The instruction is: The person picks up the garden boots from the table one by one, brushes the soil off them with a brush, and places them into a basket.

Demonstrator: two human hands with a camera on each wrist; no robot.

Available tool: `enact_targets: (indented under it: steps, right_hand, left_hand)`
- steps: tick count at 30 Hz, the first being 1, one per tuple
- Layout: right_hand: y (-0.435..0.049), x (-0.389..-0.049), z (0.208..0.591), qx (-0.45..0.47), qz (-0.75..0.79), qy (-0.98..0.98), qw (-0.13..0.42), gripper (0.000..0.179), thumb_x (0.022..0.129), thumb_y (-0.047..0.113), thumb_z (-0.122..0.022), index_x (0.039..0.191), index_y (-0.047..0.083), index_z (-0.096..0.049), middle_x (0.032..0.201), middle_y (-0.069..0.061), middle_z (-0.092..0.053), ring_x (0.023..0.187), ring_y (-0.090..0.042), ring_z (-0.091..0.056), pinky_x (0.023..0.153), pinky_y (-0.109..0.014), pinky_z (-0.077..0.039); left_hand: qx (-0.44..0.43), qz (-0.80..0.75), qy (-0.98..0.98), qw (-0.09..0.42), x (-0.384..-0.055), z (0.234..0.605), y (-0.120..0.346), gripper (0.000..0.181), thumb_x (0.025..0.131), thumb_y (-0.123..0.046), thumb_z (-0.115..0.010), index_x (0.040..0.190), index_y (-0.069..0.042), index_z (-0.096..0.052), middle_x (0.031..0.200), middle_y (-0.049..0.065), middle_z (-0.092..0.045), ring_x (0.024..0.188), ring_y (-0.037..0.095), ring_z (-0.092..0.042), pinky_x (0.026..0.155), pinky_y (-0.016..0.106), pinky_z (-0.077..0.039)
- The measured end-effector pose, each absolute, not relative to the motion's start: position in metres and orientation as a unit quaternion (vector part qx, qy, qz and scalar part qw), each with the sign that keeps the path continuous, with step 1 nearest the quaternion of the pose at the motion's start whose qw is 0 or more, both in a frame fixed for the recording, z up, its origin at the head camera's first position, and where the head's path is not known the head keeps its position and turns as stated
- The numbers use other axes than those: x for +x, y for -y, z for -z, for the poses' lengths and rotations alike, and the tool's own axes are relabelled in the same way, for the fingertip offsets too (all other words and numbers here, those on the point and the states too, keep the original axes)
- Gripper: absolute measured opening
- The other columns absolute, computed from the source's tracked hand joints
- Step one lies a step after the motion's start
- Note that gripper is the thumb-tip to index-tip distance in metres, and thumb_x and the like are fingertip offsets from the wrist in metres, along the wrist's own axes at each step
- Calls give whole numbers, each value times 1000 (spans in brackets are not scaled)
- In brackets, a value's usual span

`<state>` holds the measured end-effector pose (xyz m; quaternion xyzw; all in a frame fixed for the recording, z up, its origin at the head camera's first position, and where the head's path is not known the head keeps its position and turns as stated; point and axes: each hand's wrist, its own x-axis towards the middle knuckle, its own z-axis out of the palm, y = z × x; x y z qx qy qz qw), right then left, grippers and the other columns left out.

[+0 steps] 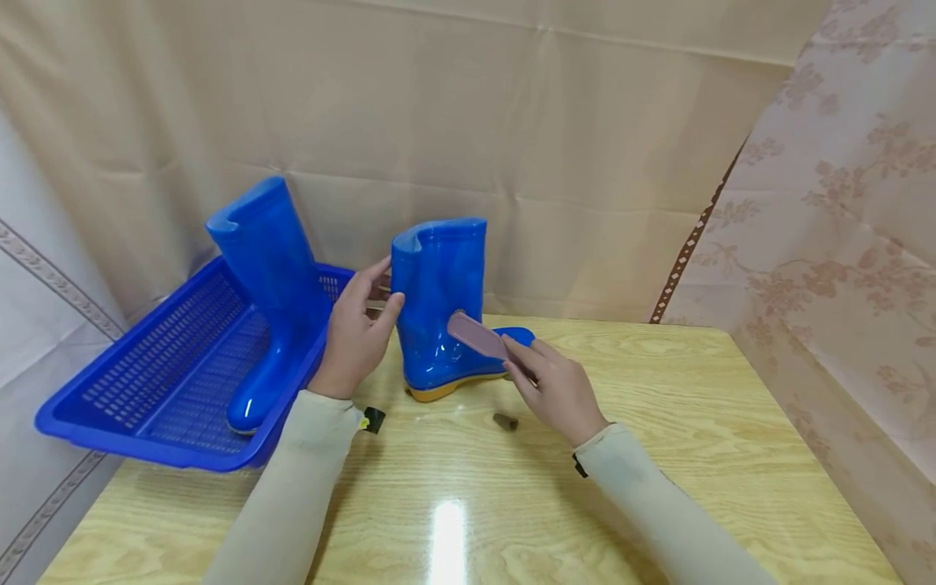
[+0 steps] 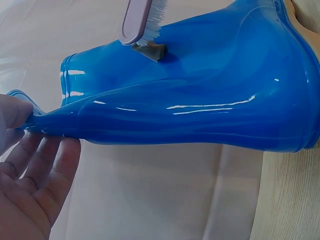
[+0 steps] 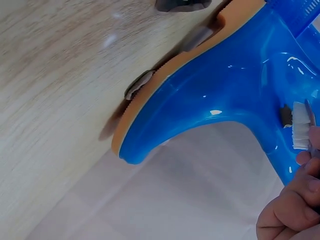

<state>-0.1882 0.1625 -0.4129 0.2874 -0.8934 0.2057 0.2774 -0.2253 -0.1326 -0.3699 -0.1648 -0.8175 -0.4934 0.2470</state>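
A blue rubber boot point(image 1: 439, 284) with a yellow-orange sole stands upright on the table, toe to the right. My left hand point(image 1: 358, 329) is at the back of its shaft; the left wrist view shows thumb and fingers pinching the shaft near the top rim. In my right hand point(image 1: 559, 390) I grip the handle of a pinkish brush point(image 1: 477, 335) with white bristles point(image 3: 300, 125). The bristles are right at a small brown piece point(image 2: 150, 51) on the boot's side. Another brown piece point(image 1: 505, 422) lies on the table in front of the boot.
To the left, a blue plastic basket point(image 1: 139, 451) holds a second blue boot point(image 1: 274, 252), leaning with its toe toward me. Brown bits point(image 3: 139, 84) lie along the standing boot's sole. A beige curtain point(image 1: 570, 179) hangs behind the wooden table point(image 1: 658, 422).
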Motion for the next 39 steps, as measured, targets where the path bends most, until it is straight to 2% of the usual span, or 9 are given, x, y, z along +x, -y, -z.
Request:
enact_targets:
  steps: [8, 17, 30, 39]
  right_hand:
    - [-163, -187, 415, 295, -213, 887, 284, 37, 97, 15, -74, 134, 9, -70, 86, -2, -66, 58, -7, -46, 48, -21, -38]
    - [-171, -180, 418, 290, -204, 889, 290, 39, 95, 15, -77, 132, 8, -71, 77, 1, -59, 55, -5, -39, 46, -20, -34]
    - [-167, -183, 418, 303, -224, 872, 313, 42, 92, 10, -79, 133, 7, -71, 79, 0, -60, 56, -5, -40, 46, -20, -34]
    - [-163, -186, 417, 302, -225, 874, 308, 40, 95, 13, -76, 134, 7, -70, 85, -3, -65, 59, -8, -46, 49, -21, -38]
  left_hand:
    - [-165, 496, 817, 244, -227, 372, 134, 53, 107, -28, -59, 157, -21, -43, 134, 10, -60, 116, 26, -61, 91, 52, -57]
    - [-162, 494, 818, 248, -226, 370, 133, 52, 107, -26, -59, 157, -21, -44, 134, 10, -60, 116, 26, -61, 91, 50, -57]
    - [-164, 493, 819, 245, -226, 370, 133, 52, 107, -27, -59, 157, -20, -44, 134, 10, -60, 116, 26, -62, 91, 50, -57]
    - [-166, 492, 817, 249, -227, 370, 134, 53, 106, -28, -60, 156, -22, -45, 133, 9, -61, 114, 25, -63, 90, 49, -57]
